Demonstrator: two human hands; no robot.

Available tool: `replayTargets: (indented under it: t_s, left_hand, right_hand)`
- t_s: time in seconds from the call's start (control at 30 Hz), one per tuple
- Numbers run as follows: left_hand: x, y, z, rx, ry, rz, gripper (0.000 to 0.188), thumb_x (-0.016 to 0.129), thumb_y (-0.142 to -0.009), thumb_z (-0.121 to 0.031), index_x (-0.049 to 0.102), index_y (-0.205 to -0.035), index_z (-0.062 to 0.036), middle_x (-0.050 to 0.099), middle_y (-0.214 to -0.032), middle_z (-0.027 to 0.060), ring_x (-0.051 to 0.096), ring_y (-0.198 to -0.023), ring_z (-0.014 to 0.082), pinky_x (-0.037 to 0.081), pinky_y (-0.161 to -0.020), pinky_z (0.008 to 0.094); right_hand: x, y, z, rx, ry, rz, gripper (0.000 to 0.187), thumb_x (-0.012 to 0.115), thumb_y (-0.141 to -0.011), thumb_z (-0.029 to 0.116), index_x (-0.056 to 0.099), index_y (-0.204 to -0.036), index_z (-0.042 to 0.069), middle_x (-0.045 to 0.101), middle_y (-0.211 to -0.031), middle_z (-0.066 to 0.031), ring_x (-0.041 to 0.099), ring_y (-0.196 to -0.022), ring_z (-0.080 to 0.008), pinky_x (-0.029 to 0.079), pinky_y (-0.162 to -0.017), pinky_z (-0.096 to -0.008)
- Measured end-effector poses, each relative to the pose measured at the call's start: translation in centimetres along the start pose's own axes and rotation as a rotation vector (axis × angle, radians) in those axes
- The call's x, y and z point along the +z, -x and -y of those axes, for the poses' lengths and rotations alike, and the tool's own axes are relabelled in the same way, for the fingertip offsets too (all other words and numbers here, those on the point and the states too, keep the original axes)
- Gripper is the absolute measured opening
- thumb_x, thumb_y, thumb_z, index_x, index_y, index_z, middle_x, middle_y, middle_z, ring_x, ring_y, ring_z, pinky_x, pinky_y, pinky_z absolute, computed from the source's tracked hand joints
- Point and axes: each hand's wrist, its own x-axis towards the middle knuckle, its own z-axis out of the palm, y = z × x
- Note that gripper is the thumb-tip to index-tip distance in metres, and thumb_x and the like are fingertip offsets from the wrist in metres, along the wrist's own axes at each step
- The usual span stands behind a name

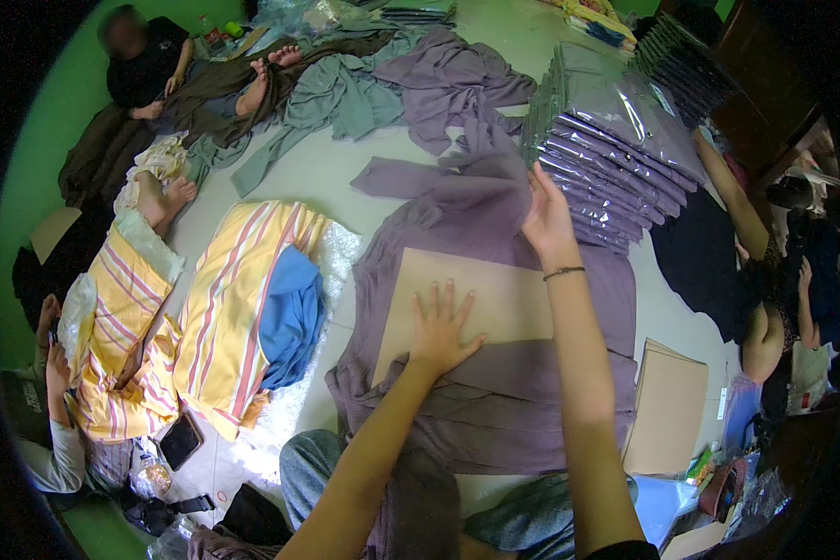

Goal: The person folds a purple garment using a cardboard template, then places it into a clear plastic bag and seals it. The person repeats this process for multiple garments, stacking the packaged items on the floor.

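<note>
A purple garment (495,429) is spread on the floor in front of me, with a flat tan cardboard sheet (509,308) lying on it. The garment's lower part overlaps the sheet's near edge. My left hand (443,331) presses flat on the cardboard, fingers spread. At the sheet's far right, my right hand (548,219) has the garment's raised edge between thumb and fingers, close beside a tall stack of purple garments in clear plastic bags (607,149). Beyond the sheet, the garment's upper part lies bunched and slightly blurred.
Cardboard sheets (665,406) lie at my right. Left are a yellow striped cloth pile (224,299), a blue cloth (292,317) and a phone (180,441). Loose green garments (341,98) lie farther off. Other people sit along the left and right sides.
</note>
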Motion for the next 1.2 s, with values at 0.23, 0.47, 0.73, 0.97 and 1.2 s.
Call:
replayTargets:
  t_s: [0.23,0.47,0.73,0.97,1.2]
  left_hand:
    - [2.0,0.3,1.2,-0.003,-0.193,0.234,0.066,0.042,-0.076,-0.05,0.027,-0.129,-0.0136,0.019,-0.134,0.0157,0.012,-0.125,0.0337,0.003,-0.096,0.058]
    - [4.6,-0.3,2.7,0.087,-0.451,0.326,0.055,0.035,-0.08,-0.038,0.031,-0.127,-0.0105,0.026,-0.133,0.0091,0.015,-0.125,0.0282,0.002,-0.097,0.0577]
    - [-1.3,-1.4,3.9,-0.007,0.222,0.15,0.05,0.047,-0.075,-0.019,0.036,-0.122,-0.0074,0.03,-0.128,0.0147,0.021,-0.121,0.0315,0.02,-0.095,0.0488]
    - [-6.6,-7.0,6.9,0.197,-0.054,-0.115,0.056,0.054,-0.064,0.001,0.039,-0.117,-0.0098,0.038,-0.122,0.0107,0.032,-0.113,0.0334,0.032,-0.088,0.0433]
    - [-6.9,-10.3,7.5,0.43,-0.267,0.138,0.043,0.056,-0.061,-0.001,0.048,-0.102,-0.0121,0.05,-0.107,0.0051,0.04,-0.105,0.0263,0.032,-0.086,0.0386]
  right_hand:
    - [3.6,16.9,1.4,0.108,1.139,0.734,0.019,0.062,-0.075,0.018,0.06,-0.088,0.004,0.06,-0.081,-0.0061,0.056,-0.072,-0.0126,0.045,-0.063,-0.0275]
    - [-3.1,22.0,-0.9,0.654,1.554,0.915,0.02,0.051,-0.077,0.02,0.059,-0.092,0.009,0.06,-0.091,-0.01,0.056,-0.081,-0.0253,0.043,-0.071,-0.0333]
    - [-12.8,10.6,6.1,-0.37,2.388,0.02,0.034,0.048,-0.069,0.002,0.051,-0.102,0.011,0.052,-0.104,-0.008,0.046,-0.102,-0.0253,0.038,-0.084,-0.0378]
    - [-15.1,10.0,8.8,-0.252,2.749,0.211,0.025,0.043,-0.073,0.005,0.053,-0.094,0.015,0.056,-0.094,-0.0012,0.047,-0.095,-0.0183,0.034,-0.082,-0.0322]
    - [-13.8,13.1,14.2,-0.642,2.724,0.078,0.008,0.046,-0.07,0.011,0.051,-0.076,0.013,0.053,-0.077,-0.0006,0.047,-0.082,-0.0158,0.034,-0.077,-0.0309]
